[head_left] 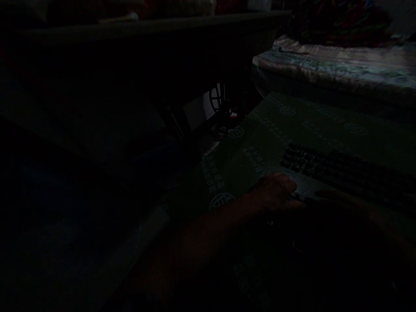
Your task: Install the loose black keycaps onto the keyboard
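Left forearm [201, 238] seen nearest, aimed at 2 o'clock. Left hand [274, 190]: fingers bent at grey panel [303, 183], grip can't be told. Right hand [344, 200] dim, finger state can't be told. Black keyboard [347, 171] just beyond, at 3 o'clock, long axis laid 9:30–3:30 on green sheet [230, 173]. Patterned cloth [341, 63] seen at 2.

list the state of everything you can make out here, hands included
long black rectangular keyboard: lying on the sheet, keys up
flat green sheet with pale lettering: spread out under the keyboard
thin pale panel: beside the keyboard, near both hands
left hand: fingers bent, at the panel; grip unclear
right hand: mostly in shadow; grip unclear
pale patterned cloth: laid out, uneven
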Demonstrator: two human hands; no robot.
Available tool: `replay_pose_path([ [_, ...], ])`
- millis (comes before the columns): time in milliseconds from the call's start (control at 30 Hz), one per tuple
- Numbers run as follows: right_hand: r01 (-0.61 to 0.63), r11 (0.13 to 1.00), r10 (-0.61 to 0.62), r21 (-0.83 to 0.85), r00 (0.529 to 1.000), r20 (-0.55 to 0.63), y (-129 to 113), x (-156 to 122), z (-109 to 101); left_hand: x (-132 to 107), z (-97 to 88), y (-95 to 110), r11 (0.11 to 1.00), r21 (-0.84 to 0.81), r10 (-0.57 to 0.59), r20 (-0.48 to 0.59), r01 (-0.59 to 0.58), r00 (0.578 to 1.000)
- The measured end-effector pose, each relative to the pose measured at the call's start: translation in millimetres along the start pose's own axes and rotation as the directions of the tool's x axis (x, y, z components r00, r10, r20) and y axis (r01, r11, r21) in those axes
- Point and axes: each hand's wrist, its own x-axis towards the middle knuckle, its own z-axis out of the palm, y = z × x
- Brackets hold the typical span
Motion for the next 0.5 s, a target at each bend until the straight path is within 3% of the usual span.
replay_pose_path([
  [167,-0.006,0.999,0.006,0.033,1.000,0.009,-20.5,3.2,-6.7,-0.5,-3.1,0.4,1.000,0.010,0.021,-0.011,-0.021,1.000],
  [367,0.009,0.999,-0.013,0.045,0.996,0.091,-27.5,14.8,-12.8,3.8,-3.7,-3.3,1.000,-0.013,0.008,-0.028,-0.008,1.000],
  [500,0.025,0.999,-0.026,-0.031,1.000,-0.011,-30.0,15.2,-5.7,6.2,-5.7,-5.2,0.999,-0.052,-0.008,-0.027,0.007,1.000],
])
